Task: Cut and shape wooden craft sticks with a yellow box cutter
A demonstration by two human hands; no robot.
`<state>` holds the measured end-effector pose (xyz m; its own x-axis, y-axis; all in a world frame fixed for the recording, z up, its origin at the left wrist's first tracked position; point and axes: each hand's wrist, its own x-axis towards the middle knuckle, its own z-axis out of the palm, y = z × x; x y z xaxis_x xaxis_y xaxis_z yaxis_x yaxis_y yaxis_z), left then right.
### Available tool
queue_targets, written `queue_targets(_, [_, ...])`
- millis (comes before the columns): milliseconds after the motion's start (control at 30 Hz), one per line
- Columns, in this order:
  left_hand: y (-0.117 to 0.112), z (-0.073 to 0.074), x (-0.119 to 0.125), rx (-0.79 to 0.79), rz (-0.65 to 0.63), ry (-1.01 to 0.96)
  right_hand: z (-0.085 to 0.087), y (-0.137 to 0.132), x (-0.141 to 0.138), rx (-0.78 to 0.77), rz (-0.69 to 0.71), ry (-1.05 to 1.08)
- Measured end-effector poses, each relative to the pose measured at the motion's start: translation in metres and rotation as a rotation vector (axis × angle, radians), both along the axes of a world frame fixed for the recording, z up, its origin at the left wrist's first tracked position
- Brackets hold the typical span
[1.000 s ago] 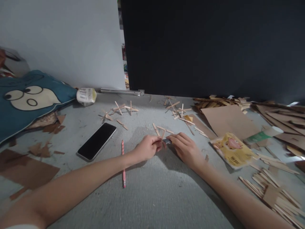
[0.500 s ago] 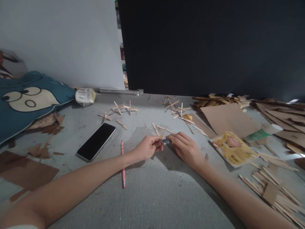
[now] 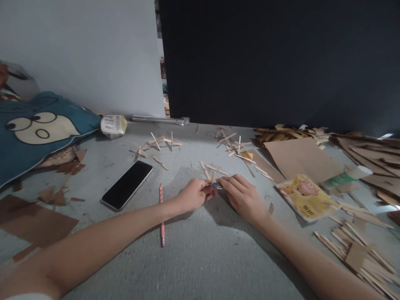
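The left hand point(image 3: 195, 194) pinches a flat pale wooden stick point(image 3: 213, 177) whose long axis points away from the person; the right hand point(image 3: 242, 193) grips a small grey metallic tool point(image 3: 218, 186) crosswise, just right of the stick's near end.

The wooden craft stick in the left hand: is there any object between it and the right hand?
Only the small metal tool, held by the right hand, lies between that hand and the wooden craft stick pinched by the left hand. Nothing else visible stands there.
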<state>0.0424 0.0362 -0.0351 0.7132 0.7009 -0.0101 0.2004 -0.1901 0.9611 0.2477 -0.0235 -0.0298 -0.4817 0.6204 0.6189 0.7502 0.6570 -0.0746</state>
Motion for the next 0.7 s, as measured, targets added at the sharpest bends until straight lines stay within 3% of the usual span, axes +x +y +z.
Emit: queue_targets(700, [-0.0034,0.0087,-0.0016,-0.097,-0.027,-0.140,-0.0089,0.0018,0.0049,0.064,-0.047,-0.034])
